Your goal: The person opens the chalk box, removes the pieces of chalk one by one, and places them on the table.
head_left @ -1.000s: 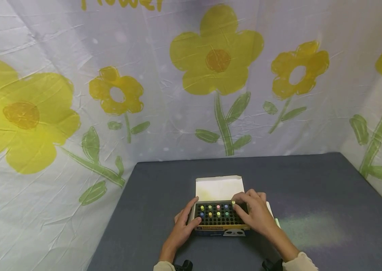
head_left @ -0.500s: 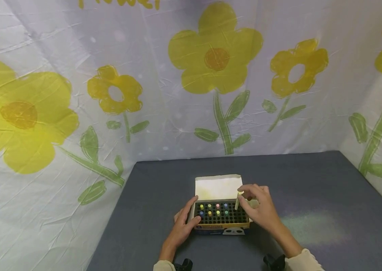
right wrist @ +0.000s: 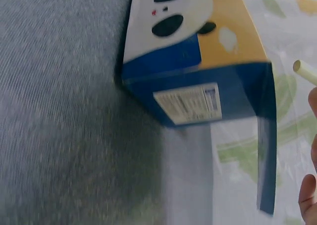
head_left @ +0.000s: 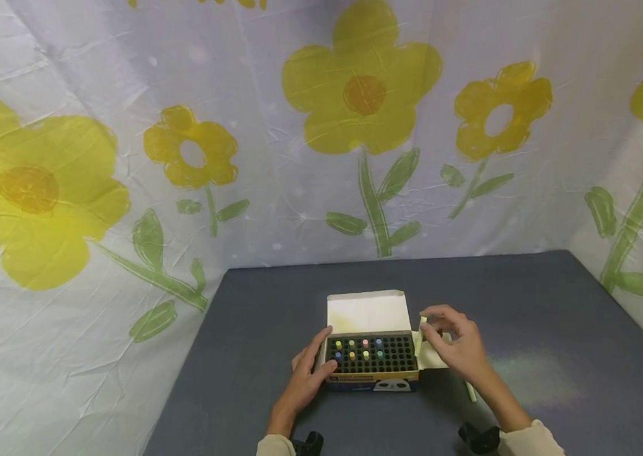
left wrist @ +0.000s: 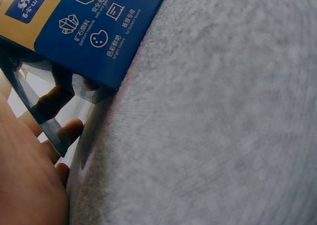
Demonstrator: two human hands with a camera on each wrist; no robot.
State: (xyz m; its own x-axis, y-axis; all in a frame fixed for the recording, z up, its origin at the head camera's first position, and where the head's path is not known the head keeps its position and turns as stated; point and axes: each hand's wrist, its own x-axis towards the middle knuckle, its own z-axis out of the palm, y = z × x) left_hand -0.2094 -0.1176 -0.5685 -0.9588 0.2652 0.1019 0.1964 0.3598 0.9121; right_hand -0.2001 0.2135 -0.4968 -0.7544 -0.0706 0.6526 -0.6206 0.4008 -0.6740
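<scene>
My right hand's [head_left: 458, 345] fingers [head_left: 434, 313] are curled in a pinch round a pale yellow-green chalk stick [head_left: 420, 335], which I hold nearly upright just past the right end of the chalk box [head_left: 371, 354], above its folded-out side flap [head_left: 430, 360]. In the right wrist view the stick's tip [right wrist: 304, 72] pokes in at the right edge, apart from the box's blue end panel [right wrist: 198, 98]. My left hand [head_left: 304, 377] grips the box's left end, thumb up along its side and fingers curled against its front corner. The box sits on the grey table [head_left: 526, 304] with its lid flap [head_left: 367, 312] standing open at the back. Inside is a black tray of holes; a few coloured chalk ends [head_left: 358, 347] show in its left part. Another pale stick [head_left: 471, 391] lies on the table close under my right forearm. Behind the table hangs a white cloth with yellow flowers [head_left: 361, 88].
</scene>
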